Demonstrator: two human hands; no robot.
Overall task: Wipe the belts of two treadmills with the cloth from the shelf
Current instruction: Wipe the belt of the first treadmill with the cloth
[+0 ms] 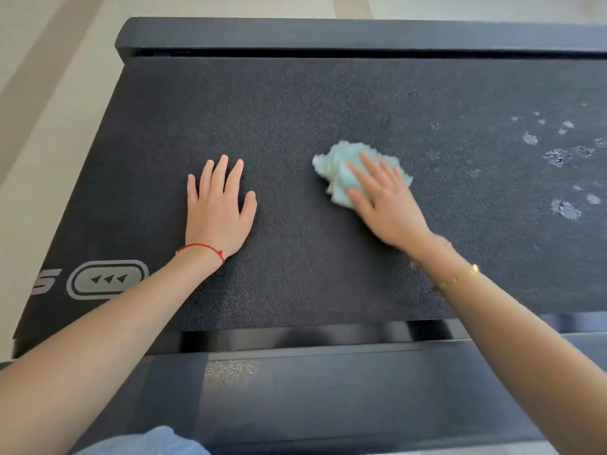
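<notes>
cloth [341,172] lies bunched on the belt [295,119], about midway between its near and far edges and a little right of the middle of the stretch in view. the right hand [382,198] presses it down with straight, spread fingers [368,165] laid flat across the top, holding nothing curled, likely so the whole palm pushes the wad across the rough surface rather than pinching it. the hand looks slightly blurred, which suggests it is sweeping. the left hand [218,205] rests flat on the bare belt towards the left end, near the printed arrow mark [106,279], its fingers straight and spread; it seems placed there to prop the person leaning over the treadmill, well apart from the cloth. pale spots [558,157] dot the belt towards its right edge, beyond the cloth, so that patch probably remains to be wiped. the dark side rail [328,382] runs along the near edge and another frame bar [361,34] along the far edge. pale floor [49,93] shows past the left end. no second treadmill is in view.
</notes>
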